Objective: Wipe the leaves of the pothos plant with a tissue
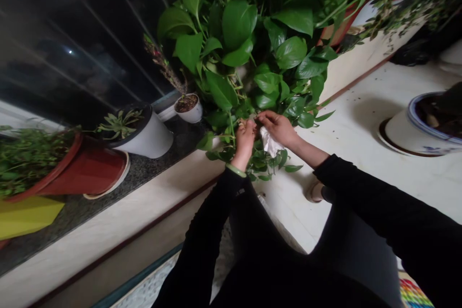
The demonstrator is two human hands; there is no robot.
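A large leafy pothos plant [240, 24] with broad glossy leaves hangs over the ledge in front of me. Both hands are close together among its lower stems. My left hand [246, 135], with a pale green bangle at the wrist, has its fingers curled together; what is in them is hidden. Just right of it, my right hand [277, 127] is closed, thumb and forefinger pinched near the left fingertips. Out from under its palm hangs a crumpled white tissue [270, 144]. Small trailing leaves [265, 166] lie below the hands.
Along the dark stone ledge [144, 166] at left stand a small white pot [189, 108], a grey-white pot [149, 137] and a red pot [97, 163]. A blue-rimmed pot [415, 125] stands on the pale floor [355, 154] at right. A dark window [79, 38] is behind.
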